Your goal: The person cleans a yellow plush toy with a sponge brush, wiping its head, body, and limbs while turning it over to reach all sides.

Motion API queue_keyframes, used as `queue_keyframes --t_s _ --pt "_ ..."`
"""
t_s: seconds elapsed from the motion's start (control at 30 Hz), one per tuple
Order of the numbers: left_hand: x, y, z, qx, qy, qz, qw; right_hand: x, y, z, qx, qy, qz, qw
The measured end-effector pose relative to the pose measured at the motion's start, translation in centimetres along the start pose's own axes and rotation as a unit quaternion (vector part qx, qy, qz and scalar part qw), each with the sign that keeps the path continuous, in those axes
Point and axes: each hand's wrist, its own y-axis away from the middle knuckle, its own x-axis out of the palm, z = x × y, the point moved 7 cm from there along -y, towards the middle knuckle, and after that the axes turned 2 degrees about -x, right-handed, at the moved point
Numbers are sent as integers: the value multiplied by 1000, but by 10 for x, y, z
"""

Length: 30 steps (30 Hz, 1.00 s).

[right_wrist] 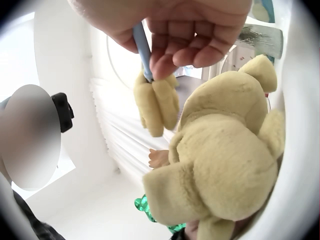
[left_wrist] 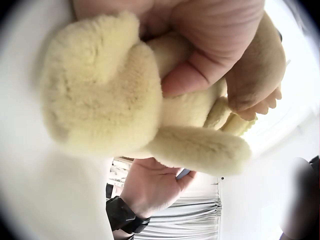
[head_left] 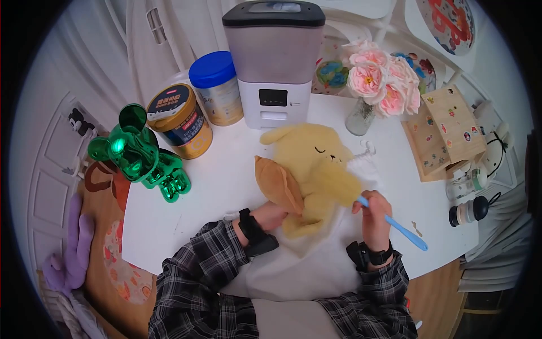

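A pale yellow plush dog (head_left: 307, 150) with a stitched sleepy face lies tilted on the white table, a brown plush piece (head_left: 278, 183) against its side. My left hand (head_left: 269, 216) grips the plush low down, with the thumb pressed into its fur in the left wrist view. Between thumb and fingers, my right hand (head_left: 376, 219) pinches the light blue handle (head_left: 407, 233) of a duster. The duster's yellow padded head (head_left: 339, 183) overlaps the plush's front in the head view. In the right wrist view this head (right_wrist: 156, 107) hangs beside the plush's body (right_wrist: 230, 165).
Behind the plush stands a pet feeder (head_left: 274, 68). A shiny green bear figure (head_left: 141, 152) and two cans (head_left: 183, 121) are on the left. Pink roses in a glass vase (head_left: 359, 117), a stickered wooden box (head_left: 451, 133) and a small black-capped bottle (head_left: 468, 211) stand on the right.
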Motion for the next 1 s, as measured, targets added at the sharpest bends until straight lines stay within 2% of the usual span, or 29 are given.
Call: queue_keyframes --t_s 0.13,0.27,0.3,0.4,0.43,0.53,0.67,0.7,0.8,0.83,0.93,0.97,1.0 --pt "11 3 -10 -6 -12 16 1000 8 6 -4 31 -4 71 997" --pt "2 0 0 26 0 3 1000 -1 5 4 -4 -87 57 995" --pt "-2 -1 3 23 -17 11 1000 -6 6 3 -2 -125 16 992" --pt "-6 -2 3 24 -52 31 998 0 3 5 -28 -85 -42 995" --pt "-3 -2 1 27 -48 30 998 3 2 1 1 -20 1 1000" --pt "6 0 -5 34 -35 44 998 9 4 -8 45 -63 67 995" --pt "11 4 -10 27 -64 31 997 3 5 -1 24 -79 86 993" --pt "8 3 -8 28 -52 29 998 0 4 0 7 -110 71 991" --pt "-5 -2 -1 34 -28 23 999 -1 -1 3 -38 -58 -9 998" --pt "-7 -3 -2 39 -27 20 999 5 -1 3 -35 -13 -8 999" --pt "-6 -2 -5 32 -9 27 999 14 -2 -11 17 -65 60 996" --pt "-4 -1 -6 25 -1 33 999 15 -4 -9 31 -72 106 991" --pt "-2 -1 -8 25 1 28 999 13 -6 -5 26 -70 119 990"
